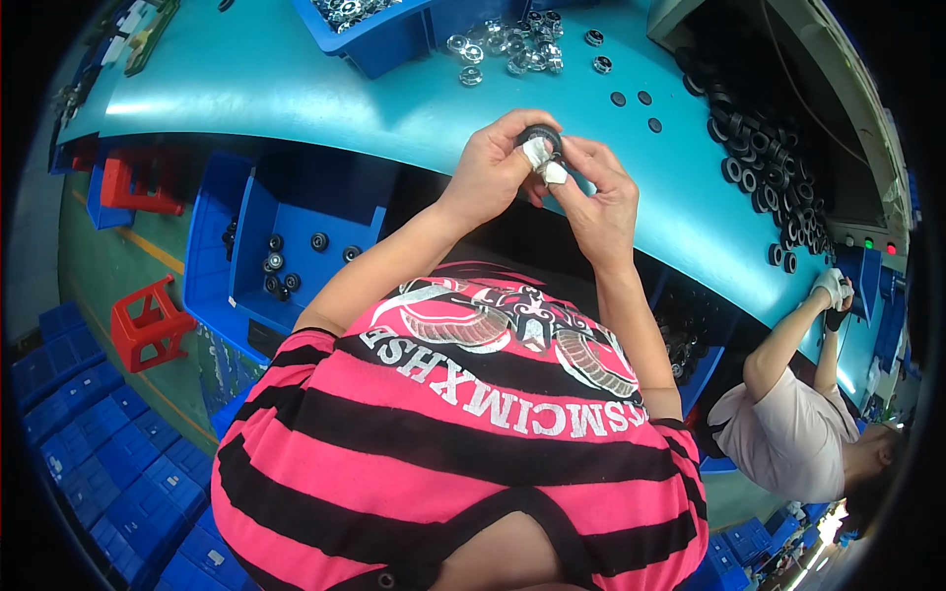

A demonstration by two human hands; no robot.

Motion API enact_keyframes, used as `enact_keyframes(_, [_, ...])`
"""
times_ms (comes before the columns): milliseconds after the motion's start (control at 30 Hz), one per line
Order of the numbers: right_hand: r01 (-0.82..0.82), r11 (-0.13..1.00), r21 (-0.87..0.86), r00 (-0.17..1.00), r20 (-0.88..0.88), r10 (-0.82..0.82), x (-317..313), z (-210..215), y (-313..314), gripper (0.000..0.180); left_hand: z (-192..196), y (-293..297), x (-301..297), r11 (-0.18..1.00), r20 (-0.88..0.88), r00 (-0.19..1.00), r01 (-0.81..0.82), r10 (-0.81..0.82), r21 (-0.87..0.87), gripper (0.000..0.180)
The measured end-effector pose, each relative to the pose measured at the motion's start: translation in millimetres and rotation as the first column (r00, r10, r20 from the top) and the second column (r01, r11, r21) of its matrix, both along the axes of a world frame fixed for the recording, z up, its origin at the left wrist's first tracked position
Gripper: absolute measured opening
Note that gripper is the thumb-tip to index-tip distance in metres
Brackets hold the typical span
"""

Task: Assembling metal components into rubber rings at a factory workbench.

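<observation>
Both hands met over the near edge of the teal table [296, 89], and the grip was a shared pinch: the left hand [490, 167] closed its thumb and fingers round a small black ring-shaped part [540, 136], while the right hand [601, 192] pressed in from the other side with its taped fingertips [552, 172] against the same part. Neither hand was open; the part sat between them, raised off the table and just short of its front edge.

Because the part was held over the gap between table and lap, a slip of the taped fingers would probably have sent it past the edge and down toward the floor or into the blue bin [296, 256] below the table on the left. The tape might also have dulled the feel of the pinch, which could have made such a slip more likely.

That lower bin held only a few dark round parts [281, 271], scattered on its floor. Farther back on the table, beyond the hands, a blue tray [394, 44] was filled with shiny metal rings, and more silver bearings [507, 49] lay loose beside it. To the right of the hands, black rubber rings [769, 158] were heaped along the table, near where another person's hands [833, 291] worked.
</observation>
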State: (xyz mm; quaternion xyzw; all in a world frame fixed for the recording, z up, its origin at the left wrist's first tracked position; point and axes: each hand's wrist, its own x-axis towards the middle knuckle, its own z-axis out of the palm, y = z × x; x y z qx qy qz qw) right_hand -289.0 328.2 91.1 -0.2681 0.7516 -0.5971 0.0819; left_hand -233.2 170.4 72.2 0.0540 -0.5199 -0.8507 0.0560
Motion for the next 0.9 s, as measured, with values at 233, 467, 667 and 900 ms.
enact_keyframes(233, [0.072,0.972,0.222,0.946,-0.324,0.004,-2.5,7.4,-1.8,0.03,-5.0,3.1,-2.8,0.992,0.04,0.997,-0.06,0.065,-0.109,0.024])
enact_keyframes(467, [0.032,0.996,0.079,0.997,0.068,-0.038,-18.6,7.2,3.8,0.032,2.2,-9.3,-7.2,0.988,0.077,0.995,0.076,-0.066,-0.134,0.033])
enact_keyframes(667, [0.046,0.998,0.049,0.997,0.062,-0.049,-7.3,5.1,-0.1,0.031,5.7,-3.7,-2.2,0.982,0.123,0.992,-0.006,0.029,-0.188,0.029])
enact_keyframes(900, [0.077,0.996,0.048,0.997,0.008,-0.078,-2.8,0.9,-2.1,0.031,7.6,7.4,-6.5,0.955,0.057,0.985,-0.145,0.165,-0.26,0.027])
